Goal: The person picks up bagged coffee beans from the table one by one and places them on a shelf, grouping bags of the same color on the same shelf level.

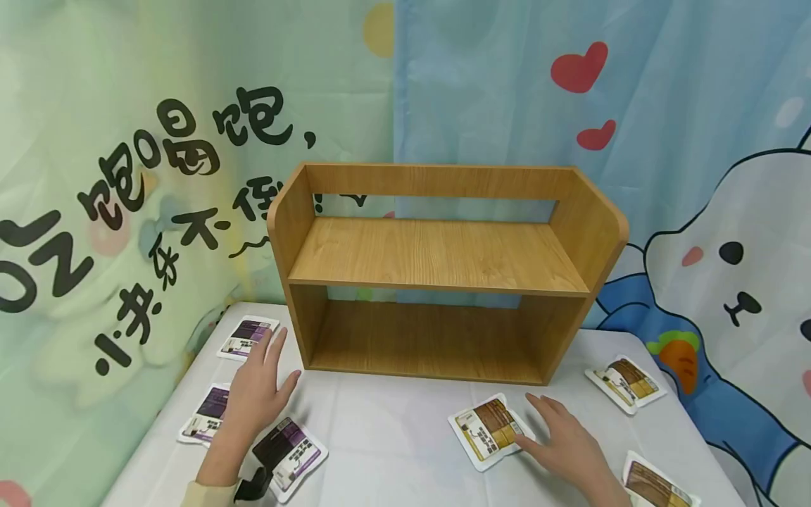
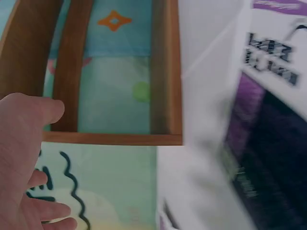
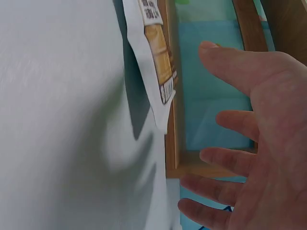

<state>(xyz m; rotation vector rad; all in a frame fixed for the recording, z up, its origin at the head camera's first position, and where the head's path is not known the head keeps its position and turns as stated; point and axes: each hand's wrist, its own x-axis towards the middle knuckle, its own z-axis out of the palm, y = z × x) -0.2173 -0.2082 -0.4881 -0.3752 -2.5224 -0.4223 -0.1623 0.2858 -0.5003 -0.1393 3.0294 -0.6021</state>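
My left hand (image 1: 253, 394) hovers with its fingers spread among flat white pouches with purple labels. One purple-labelled pouch (image 1: 288, 458) lies just right of the wrist, another pouch (image 1: 205, 417) is partly behind the hand, and a third pouch (image 1: 243, 336) lies beyond the fingertips. On the other side, my right hand (image 1: 564, 445) is held with fingers extended, its thumb at the edge of a pouch with a brown and yellow label (image 1: 491, 431). The right wrist view shows that pouch (image 3: 160, 62) near the thumb, and nothing in the palm. Neither hand grips anything.
A two-tier wooden shelf (image 1: 437, 255) stands at the back of the white-covered table (image 1: 380, 436). Two more brown-labelled pouches lie at the right, one pouch (image 1: 624, 384) farther back and one pouch (image 1: 659, 482) by the right wrist. Printed curtains (image 1: 481, 84) hang behind.
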